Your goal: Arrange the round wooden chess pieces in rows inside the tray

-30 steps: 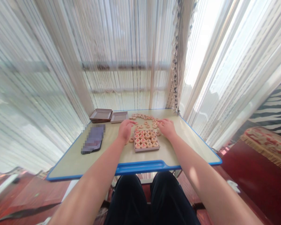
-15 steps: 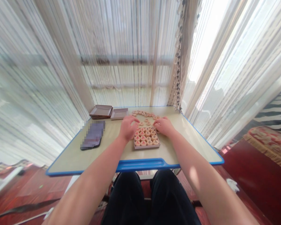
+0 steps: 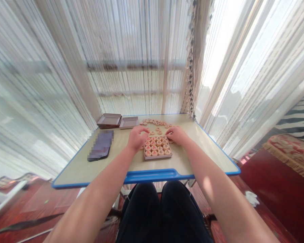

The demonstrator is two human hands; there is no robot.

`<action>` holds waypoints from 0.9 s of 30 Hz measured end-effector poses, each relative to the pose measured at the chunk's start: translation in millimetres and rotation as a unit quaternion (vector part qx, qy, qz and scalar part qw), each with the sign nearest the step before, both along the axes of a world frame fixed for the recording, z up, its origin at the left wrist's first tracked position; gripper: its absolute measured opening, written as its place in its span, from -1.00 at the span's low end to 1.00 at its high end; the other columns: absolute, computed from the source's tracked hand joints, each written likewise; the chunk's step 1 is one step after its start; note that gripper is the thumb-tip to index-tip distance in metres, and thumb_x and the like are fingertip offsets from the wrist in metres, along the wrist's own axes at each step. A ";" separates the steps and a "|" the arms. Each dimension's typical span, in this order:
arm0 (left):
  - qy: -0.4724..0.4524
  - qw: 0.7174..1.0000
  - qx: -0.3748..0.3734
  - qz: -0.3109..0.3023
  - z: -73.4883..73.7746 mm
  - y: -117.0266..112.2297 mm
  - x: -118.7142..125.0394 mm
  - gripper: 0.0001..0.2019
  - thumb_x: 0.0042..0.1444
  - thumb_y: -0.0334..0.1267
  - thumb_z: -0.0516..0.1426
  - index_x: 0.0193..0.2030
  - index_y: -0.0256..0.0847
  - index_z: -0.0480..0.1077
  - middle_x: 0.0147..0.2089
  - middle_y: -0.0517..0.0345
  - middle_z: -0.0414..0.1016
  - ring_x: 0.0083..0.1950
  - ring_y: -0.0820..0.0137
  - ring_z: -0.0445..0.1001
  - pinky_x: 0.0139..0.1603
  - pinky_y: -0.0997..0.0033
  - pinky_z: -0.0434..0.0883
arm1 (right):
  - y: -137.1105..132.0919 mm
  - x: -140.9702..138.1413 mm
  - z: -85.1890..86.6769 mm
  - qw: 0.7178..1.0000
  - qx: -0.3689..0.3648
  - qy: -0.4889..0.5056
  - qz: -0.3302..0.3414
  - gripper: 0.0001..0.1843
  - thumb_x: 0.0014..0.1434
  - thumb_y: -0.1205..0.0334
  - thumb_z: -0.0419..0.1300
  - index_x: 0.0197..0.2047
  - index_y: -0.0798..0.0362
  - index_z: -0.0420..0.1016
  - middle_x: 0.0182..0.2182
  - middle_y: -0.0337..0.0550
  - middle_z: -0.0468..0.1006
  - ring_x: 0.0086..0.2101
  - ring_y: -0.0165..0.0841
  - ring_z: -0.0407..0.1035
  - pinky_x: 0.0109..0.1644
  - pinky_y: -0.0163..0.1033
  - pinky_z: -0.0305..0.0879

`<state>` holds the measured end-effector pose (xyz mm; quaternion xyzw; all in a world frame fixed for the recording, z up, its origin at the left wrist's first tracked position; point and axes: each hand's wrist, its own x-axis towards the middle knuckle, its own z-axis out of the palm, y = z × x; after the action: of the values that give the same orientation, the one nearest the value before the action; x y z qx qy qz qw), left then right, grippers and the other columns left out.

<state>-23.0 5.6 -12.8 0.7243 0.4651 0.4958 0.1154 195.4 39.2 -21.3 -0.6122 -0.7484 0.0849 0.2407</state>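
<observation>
A shallow open box (image 3: 158, 157) on the table holds rows of round wooden Chinese chess pieces (image 3: 154, 153), red characters on the left and dark ones on the right. My left hand (image 3: 137, 138) is at the box's back left corner, its fingers curved and apart from the thumb with nothing visible between them. At the back right corner is my right hand (image 3: 177, 135), palm down, fingertips by the corner pieces and slightly apart. A loose piece (image 3: 170, 141) lies partly under it. Behind the box, a few pieces (image 3: 159, 132) lie singly, and a curved line of pieces (image 3: 154, 123) stretches beyond them.
On the left, a dark pixelated phone-like object (image 3: 100, 145) lies on the table (image 3: 202, 158). An empty shallow tray (image 3: 129, 122) and stacked trays (image 3: 109, 119) stand at the back left. A blue rim with a groove (image 3: 152, 176) runs along the front. String curtains (image 3: 142, 50) hang behind.
The view has shifted slightly. My right hand's fingers have lowered and drawn closer together at the box's back right corner. My left hand stays nearly in place.
</observation>
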 end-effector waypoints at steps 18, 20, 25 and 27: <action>0.124 0.989 0.073 -0.041 -6.9 -7.7 6.4 -0.75 -0.06 -0.34 0.10 -0.21 -0.16 0.48 -0.31 0.14 0.50 -0.14 0.31 0.40 0.00 0.29 0.32 | -36.9 -6.8 18.8 0.980 0.105 0.161 0.045 -0.70 -0.03 0.08 0.20 -0.22 0.03 0.53 -0.32 -0.16 0.56 -0.30 -0.31 0.37 -0.18 -0.19 0.29; 0.133 0.986 0.085 -0.048 -6.4 -10.4 9.4 -0.77 -0.04 -0.29 0.12 -0.21 -0.16 0.49 -0.28 0.11 0.50 -0.11 0.30 0.40 0.00 0.29 0.33 | -39.4 -8.6 19.5 0.979 0.089 0.177 0.054 -0.69 -0.04 0.04 0.20 -0.24 0.02 0.53 -0.32 -0.16 0.56 -0.32 -0.32 0.38 -0.21 -0.19 0.31; 0.143 0.983 0.100 -0.050 -4.8 -12.0 13.1 -0.75 0.00 -0.17 0.14 -0.20 -0.19 0.50 -0.26 0.06 0.53 -0.17 0.31 0.44 -0.04 0.29 0.36 | -39.5 -8.1 20.2 0.974 0.076 0.201 0.067 -0.65 -0.04 -0.01 0.20 -0.23 0.01 0.54 -0.31 -0.14 0.56 -0.33 -0.32 0.38 -0.22 -0.19 0.31; 0.146 0.984 0.092 -0.051 -4.8 -11.5 13.1 -0.74 0.01 -0.12 0.14 -0.20 -0.19 0.51 -0.26 0.04 0.54 -0.19 0.30 0.46 -0.04 0.27 0.37 | -39.9 -8.0 20.4 0.971 0.059 0.217 0.077 -0.63 -0.03 -0.04 0.19 -0.23 0.02 0.54 -0.34 -0.14 0.56 -0.35 -0.33 0.38 -0.24 -0.21 0.30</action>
<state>-9.9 -5.9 -17.6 0.8194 0.3918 0.4184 0.0043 187.3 -0.7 -0.9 -0.5043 -0.7272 0.1899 0.4252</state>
